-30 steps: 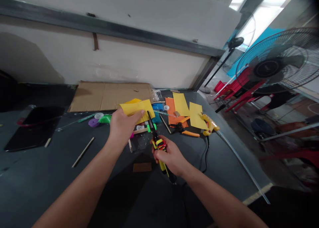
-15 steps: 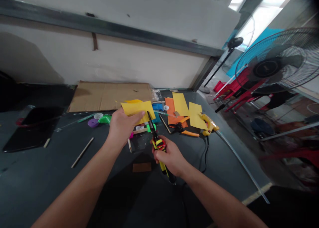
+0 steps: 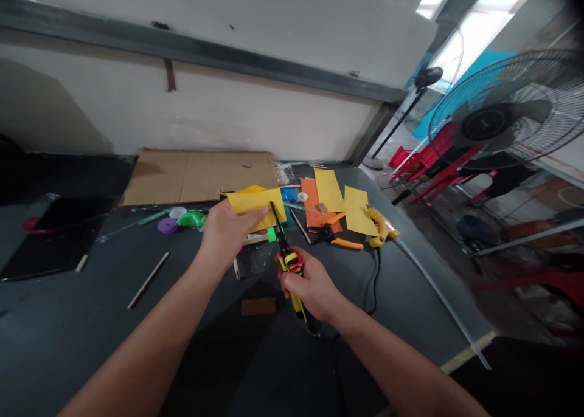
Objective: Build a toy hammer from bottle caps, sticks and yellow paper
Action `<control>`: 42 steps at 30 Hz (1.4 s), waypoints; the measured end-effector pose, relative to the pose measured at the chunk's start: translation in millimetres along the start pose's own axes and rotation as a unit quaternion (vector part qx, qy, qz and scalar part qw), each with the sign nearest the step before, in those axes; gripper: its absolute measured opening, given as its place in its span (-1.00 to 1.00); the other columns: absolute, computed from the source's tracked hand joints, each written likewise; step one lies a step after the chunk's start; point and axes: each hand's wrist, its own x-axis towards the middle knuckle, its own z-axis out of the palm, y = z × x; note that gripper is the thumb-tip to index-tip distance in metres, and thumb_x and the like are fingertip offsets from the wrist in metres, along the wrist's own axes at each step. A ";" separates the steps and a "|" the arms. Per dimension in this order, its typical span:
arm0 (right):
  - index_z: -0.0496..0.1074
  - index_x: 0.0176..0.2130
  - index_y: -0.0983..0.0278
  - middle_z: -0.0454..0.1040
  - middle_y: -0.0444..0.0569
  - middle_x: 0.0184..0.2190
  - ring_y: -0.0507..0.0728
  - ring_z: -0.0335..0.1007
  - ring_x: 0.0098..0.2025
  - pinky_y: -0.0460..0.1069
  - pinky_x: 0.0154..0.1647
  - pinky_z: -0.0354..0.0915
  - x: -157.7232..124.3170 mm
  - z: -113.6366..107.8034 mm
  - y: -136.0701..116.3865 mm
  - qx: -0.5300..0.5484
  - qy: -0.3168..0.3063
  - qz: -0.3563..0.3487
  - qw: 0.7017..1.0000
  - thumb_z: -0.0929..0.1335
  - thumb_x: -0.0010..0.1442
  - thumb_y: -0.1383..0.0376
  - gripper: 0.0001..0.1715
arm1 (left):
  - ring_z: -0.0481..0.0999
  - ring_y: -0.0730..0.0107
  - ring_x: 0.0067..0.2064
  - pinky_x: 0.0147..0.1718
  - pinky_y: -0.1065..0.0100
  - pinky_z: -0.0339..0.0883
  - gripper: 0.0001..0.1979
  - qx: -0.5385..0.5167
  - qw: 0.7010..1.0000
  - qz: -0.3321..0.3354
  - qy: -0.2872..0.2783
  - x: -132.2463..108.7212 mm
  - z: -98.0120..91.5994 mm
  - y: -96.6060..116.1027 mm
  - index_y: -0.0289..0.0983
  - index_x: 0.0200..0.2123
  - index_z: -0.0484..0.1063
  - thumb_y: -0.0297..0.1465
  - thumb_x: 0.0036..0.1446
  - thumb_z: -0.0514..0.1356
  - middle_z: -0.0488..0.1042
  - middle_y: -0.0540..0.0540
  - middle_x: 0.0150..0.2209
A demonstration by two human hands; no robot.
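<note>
My left hand (image 3: 223,234) pinches a yellow paper sheet (image 3: 255,203) and holds it up above the dark table (image 3: 68,326). My right hand (image 3: 310,286) is closed round the handle of a yellow, red and black hand tool (image 3: 289,262). The tool's thin dark tip touches the sheet's right edge. Small coloured pieces lie on the table just beneath the sheet.
Orange and yellow sheets (image 3: 337,201), orange-handled pliers (image 3: 340,241) and a yellow glue gun (image 3: 381,227) with a black cord lie to the right. Flat cardboard (image 3: 196,177) lies at the back, a dark tablet (image 3: 50,231) left, wooden sticks (image 3: 148,279) nearby. A standing fan (image 3: 497,119) is right.
The yellow sheet and my left hand have shifted slightly right and down, closer to the tool's tip. My right hand keeps its place.
</note>
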 end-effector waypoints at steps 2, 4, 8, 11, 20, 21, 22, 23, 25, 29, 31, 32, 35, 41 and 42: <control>0.29 -0.25 0.24 0.28 -0.21 -0.50 -0.04 0.19 -0.58 -0.11 -0.59 0.18 0.0 -0.2 1.3 -0.004 0.001 0.001 1.000 0.26 -0.06 0.37 -0.72 | 0.56 0.33 -0.38 -0.51 0.38 0.49 -0.64 -0.012 1.000 -0.010 -0.001 0.1 1.0 0.1 -0.28 -0.22 0.51 -0.34 -0.17 0.38 0.57 -0.08 -0.30; 0.29 -0.25 0.24 0.28 -0.21 -0.51 -0.04 0.19 -0.58 -0.12 -0.59 0.18 0.1 -0.4 2.0 -0.011 0.005 0.003 1.000 0.27 -0.05 0.36 -0.73 | 0.56 0.34 -0.39 -0.52 0.40 0.49 -0.65 -0.018 1.000 -0.023 -0.001 0.1 1.9 0.7 -0.27 -0.24 0.51 -0.35 -0.18 0.38 0.57 -0.06 -0.32; 0.29 -0.25 0.24 0.29 -0.20 -0.50 -0.04 0.20 -0.57 -0.12 -0.58 0.18 0.7 -1.1 1.3 -0.008 0.004 0.000 1.000 0.26 -0.06 0.38 -0.72 | 0.54 0.35 -0.40 -0.52 0.37 0.49 -0.68 -0.021 0.999 -0.043 -0.012 -0.7 2.8 1.2 -0.27 -0.28 0.51 -0.36 -0.19 0.38 0.55 -0.08 -0.34; 0.29 -0.25 0.24 0.29 -0.20 -0.50 -0.04 0.22 -0.57 -0.12 -0.57 0.18 0.8 -1.6 0.6 -0.016 0.009 -0.003 1.000 0.26 -0.06 0.39 -0.73 | 0.55 0.32 -0.39 -0.51 0.33 0.50 -0.68 -0.017 0.998 -0.051 -0.021 -1.5 3.2 1.1 -0.27 -0.27 0.51 -0.36 -0.18 0.37 0.55 -0.11 -0.31; 0.29 -0.26 0.24 0.28 -0.21 -0.52 -0.04 0.21 -0.59 -0.12 -0.60 0.21 1.1 -0.3 0.3 -0.016 0.018 0.003 1.000 0.26 -0.06 0.39 -0.73 | 0.55 0.30 -0.37 -0.49 0.33 0.51 -0.70 -0.023 0.996 -0.076 -0.040 -5.3 5.7 6.4 -0.26 -0.29 0.51 -0.40 -0.20 0.37 0.55 -0.11 -0.31; 0.29 -0.26 0.24 0.27 -0.21 -0.52 -0.04 0.21 -0.59 -0.12 -0.60 0.21 1.3 -0.3 0.6 -0.018 0.019 0.004 1.000 0.27 -0.06 0.39 -0.73 | 0.55 0.31 -0.37 -0.49 0.34 0.50 -0.71 -0.022 0.996 -0.077 -0.041 -5.4 5.8 6.4 -0.26 -0.29 0.51 -0.40 -0.19 0.37 0.55 -0.11 -0.31; 0.29 -0.26 0.24 0.27 -0.22 -0.53 -0.04 0.21 -0.59 -0.13 -0.60 0.21 1.5 -0.4 1.0 -0.020 0.019 0.004 1.000 0.27 -0.05 0.39 -0.74 | 0.55 0.32 -0.38 -0.50 0.35 0.50 -0.71 -0.022 0.996 -0.078 -0.041 -5.4 5.9 6.1 -0.25 -0.29 0.51 -0.40 -0.19 0.37 0.55 -0.10 -0.31; 0.29 -0.26 0.24 0.27 -0.21 -0.53 -0.04 0.21 -0.59 -0.13 -0.60 0.21 1.7 -0.4 1.3 -0.022 0.018 0.005 1.000 0.27 -0.05 0.39 -0.74 | 0.55 0.32 -0.38 -0.50 0.35 0.50 -0.71 -0.021 0.996 -0.077 -0.044 -5.2 5.8 5.5 -0.25 -0.29 0.51 -0.40 -0.18 0.36 0.55 -0.10 -0.31; 0.29 -0.25 0.25 0.28 -0.20 -0.52 -0.04 0.23 -0.59 -0.13 -0.60 0.22 2.1 -0.4 1.7 -0.021 0.020 0.009 1.000 0.26 -0.04 0.39 -0.75 | 0.55 0.32 -0.38 -0.49 0.35 0.50 -0.72 -0.019 0.996 -0.072 -0.051 -4.7 5.5 3.4 -0.25 -0.29 0.52 -0.39 -0.18 0.37 0.55 -0.11 -0.31; 0.29 -0.24 0.25 0.29 -0.19 -0.50 -0.04 0.24 -0.58 -0.14 -0.60 0.23 2.8 -0.1 2.4 -0.016 0.029 0.020 0.999 0.27 -0.05 0.38 -0.72 | 0.55 0.31 -0.38 -0.47 0.36 0.49 -0.73 -0.003 0.997 -0.058 -0.049 -3.7 5.7 -1.6 -0.25 -0.30 0.53 -0.40 -0.18 0.36 0.56 -0.13 -0.30; 0.29 -0.25 0.25 0.29 -0.19 -0.50 -0.04 0.24 -0.58 -0.13 -0.61 0.24 2.9 0.1 3.0 -0.019 0.030 0.020 0.999 0.26 -0.05 0.37 -0.73 | 0.55 0.31 -0.39 -0.49 0.37 0.48 -0.73 -0.001 0.997 -0.056 -0.050 -3.4 6.2 -3.4 -0.26 -0.31 0.53 -0.40 -0.18 0.36 0.56 -0.14 -0.30; 0.29 -0.25 0.25 0.29 -0.19 -0.51 -0.04 0.24 -0.59 -0.13 -0.61 0.24 2.9 0.1 3.1 -0.021 0.031 0.020 0.999 0.26 -0.05 0.36 -0.74 | 0.55 0.31 -0.39 -0.50 0.38 0.48 -0.73 -0.002 0.997 -0.057 -0.051 -3.2 6.5 -4.2 -0.26 -0.31 0.53 -0.40 -0.18 0.36 0.56 -0.14 -0.30; 0.28 -0.27 0.24 0.28 -0.20 -0.53 -0.03 0.24 -0.60 -0.11 -0.61 0.26 3.3 0.5 2.2 -0.025 0.038 0.029 0.999 0.26 -0.05 0.35 -0.75 | 0.55 0.31 -0.39 -0.51 0.39 0.47 -0.71 0.005 0.997 -0.057 -0.051 -2.9 6.8 -6.5 -0.26 -0.28 0.52 -0.38 -0.18 0.36 0.56 -0.14 -0.29; 0.28 -0.30 0.25 0.28 -0.21 -0.58 -0.01 0.26 -0.60 -0.11 -0.61 0.27 6.3 -0.1 0.8 -0.025 0.046 0.040 0.998 0.27 -0.06 0.34 -0.79 | 0.55 0.29 -0.35 -0.45 0.33 0.48 -0.67 0.027 0.995 -0.067 -0.064 -4.0 8.3 -11.7 -0.27 -0.25 0.50 -0.35 -0.17 0.35 0.56 -0.14 -0.27; 0.28 -0.30 0.25 0.29 -0.21 -0.59 -0.01 0.26 -0.61 -0.11 -0.62 0.26 6.9 -0.6 2.1 -0.030 0.047 0.042 0.998 0.27 -0.05 0.34 -0.79 | 0.55 0.28 -0.36 -0.45 0.32 0.48 -0.68 0.027 0.995 -0.068 -0.062 -4.1 9.0 -12.7 -0.28 -0.26 0.50 -0.35 -0.17 0.35 0.55 -0.14 -0.28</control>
